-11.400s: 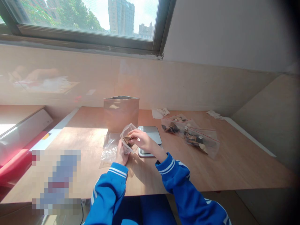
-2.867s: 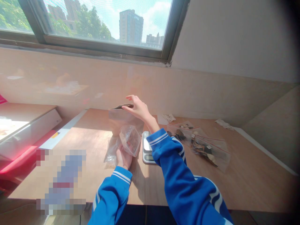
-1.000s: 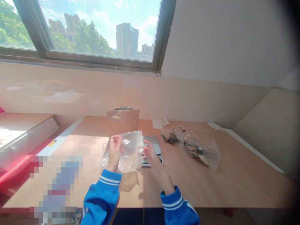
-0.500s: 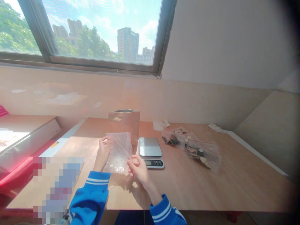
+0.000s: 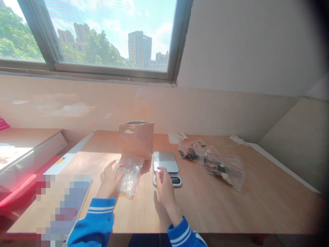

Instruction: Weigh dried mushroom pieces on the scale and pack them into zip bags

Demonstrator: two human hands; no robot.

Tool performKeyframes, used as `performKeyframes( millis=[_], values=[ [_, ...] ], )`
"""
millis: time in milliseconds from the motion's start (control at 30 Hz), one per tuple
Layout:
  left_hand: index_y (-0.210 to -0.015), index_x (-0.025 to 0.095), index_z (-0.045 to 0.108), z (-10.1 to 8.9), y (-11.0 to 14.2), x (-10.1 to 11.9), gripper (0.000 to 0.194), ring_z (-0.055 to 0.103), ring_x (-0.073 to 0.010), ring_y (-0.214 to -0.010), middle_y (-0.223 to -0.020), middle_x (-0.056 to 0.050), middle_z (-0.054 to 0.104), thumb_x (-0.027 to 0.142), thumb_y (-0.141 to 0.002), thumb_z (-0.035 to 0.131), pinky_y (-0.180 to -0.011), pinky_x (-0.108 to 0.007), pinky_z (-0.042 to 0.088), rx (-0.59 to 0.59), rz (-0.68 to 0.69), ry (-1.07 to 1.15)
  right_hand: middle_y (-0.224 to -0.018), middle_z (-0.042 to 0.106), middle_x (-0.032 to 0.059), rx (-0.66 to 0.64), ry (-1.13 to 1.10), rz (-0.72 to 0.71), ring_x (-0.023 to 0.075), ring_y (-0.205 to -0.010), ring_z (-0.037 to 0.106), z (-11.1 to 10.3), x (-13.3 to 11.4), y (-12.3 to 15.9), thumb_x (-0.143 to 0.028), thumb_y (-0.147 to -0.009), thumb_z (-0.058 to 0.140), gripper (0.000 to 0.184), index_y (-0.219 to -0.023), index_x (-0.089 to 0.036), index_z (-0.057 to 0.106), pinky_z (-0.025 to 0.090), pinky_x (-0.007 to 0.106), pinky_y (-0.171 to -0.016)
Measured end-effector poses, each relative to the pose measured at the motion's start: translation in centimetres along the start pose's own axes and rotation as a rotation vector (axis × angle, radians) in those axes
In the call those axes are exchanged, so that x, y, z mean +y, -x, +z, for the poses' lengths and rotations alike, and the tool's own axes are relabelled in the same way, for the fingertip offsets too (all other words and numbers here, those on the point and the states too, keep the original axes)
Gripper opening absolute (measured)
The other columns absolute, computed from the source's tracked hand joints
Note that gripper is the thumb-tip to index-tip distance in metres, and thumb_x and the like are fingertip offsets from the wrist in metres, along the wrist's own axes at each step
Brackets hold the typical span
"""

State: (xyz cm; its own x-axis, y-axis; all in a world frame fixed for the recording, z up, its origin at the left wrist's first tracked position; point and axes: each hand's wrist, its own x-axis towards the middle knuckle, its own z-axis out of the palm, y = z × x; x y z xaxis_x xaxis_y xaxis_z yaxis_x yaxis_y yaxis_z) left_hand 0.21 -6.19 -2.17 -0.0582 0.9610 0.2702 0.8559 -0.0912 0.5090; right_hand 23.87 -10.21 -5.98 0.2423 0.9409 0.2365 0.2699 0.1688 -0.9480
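Half a second ago the transparent plastic bag [image 5: 130, 176] was hanging between both hands; in the head view it is now lying flat on the table [image 5: 213, 206], left of the scale and just in front of the brown pouch [image 5: 136, 141], and the hands have been moving apart. At its left edge the left hand [image 5: 111, 176] is resting open, fingers loosely spread and overlapping the plastic; whether they are touching it I cannot tell. Over the near left part of the digital scale [image 5: 167, 161] the right hand [image 5: 164, 187] is hovering or resting, its fingers curling in toward the thumb and partly covering the display; I cannot tell whether anything is being pinched there. Behind the bag the pouch is standing upright with its mouth gaping a little. To the right of the scale, zip bags [image 5: 223, 168] holding dark and pale pieces are lying in an overlapping group. Crumpled white tissue [image 5: 181, 136] is sitting on the far side of the table, with another crumpled white piece [image 5: 238, 140] lying farther right. On the near left a flat panel [image 5: 69, 202] is lying mostly pixelated, and beyond the far wall's lower part a window [image 5: 113, 37] is showing trees and buildings.
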Motion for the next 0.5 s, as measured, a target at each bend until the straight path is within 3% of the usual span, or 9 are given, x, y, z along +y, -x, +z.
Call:
performKeyframes(
  millis=[100,200,333,500],
  values=[
    [-0.122,0.021,0.059,-0.1,0.7,2.1,0.041,0.039,-0.0313,-0.132,-0.143,-0.015,0.044,0.022,-0.084,0.045,-0.108,-0.053,0.026,0.128,0.123,-0.096,-0.102,0.058,0.0141,0.306,0.374,-0.162,0.0270,-0.101,0.052,-4.8,2.7,-4.0,-0.029,-0.091,0.032,0.031,-0.102,-0.016,0.057,0.041,0.042,-0.091],
    [-0.125,0.024,0.058,1.3,1.3,3.7,0.042,0.037,-0.0292,-0.135,-0.143,-0.012,0.047,0.023,-0.085,0.045,-0.113,-0.050,0.019,0.089,0.257,-0.050,-0.122,0.051,0.0195,0.438,0.643,-0.205,0.0293,-0.116,0.046,-9.1,5.7,-7.7,-0.019,-0.086,0.032,0.039,-0.117,-0.010,0.055,0.036,0.044,-0.099],
    [-0.114,0.026,0.067,4.8,2.0,3.3,0.038,0.041,-0.0392,-0.130,-0.130,-0.015,0.058,0.034,-0.078,0.060,-0.110,-0.059,0.018,-0.026,0.215,0.066,-0.136,0.045,0.0160,0.360,0.905,-0.171,0.0289,-0.124,0.042,-12.4,9.0,-9.8,-0.015,-0.083,0.037,0.049,-0.131,-0.014,0.048,0.032,0.044,-0.101],
    [-0.111,0.032,0.069,7.3,2.7,1.8,0.040,0.032,-0.0449,-0.135,-0.134,-0.012,0.056,0.030,-0.072,0.068,-0.112,-0.062,0.007,0.032,0.149,0.375,-0.124,0.055,0.0149,0.384,1.015,-0.056,0.0282,-0.114,0.049,-12.9,10.2,-9.6,-0.015,-0.086,0.039,0.045,-0.129,-0.016,0.050,0.037,0.040,-0.090]
  ],
)
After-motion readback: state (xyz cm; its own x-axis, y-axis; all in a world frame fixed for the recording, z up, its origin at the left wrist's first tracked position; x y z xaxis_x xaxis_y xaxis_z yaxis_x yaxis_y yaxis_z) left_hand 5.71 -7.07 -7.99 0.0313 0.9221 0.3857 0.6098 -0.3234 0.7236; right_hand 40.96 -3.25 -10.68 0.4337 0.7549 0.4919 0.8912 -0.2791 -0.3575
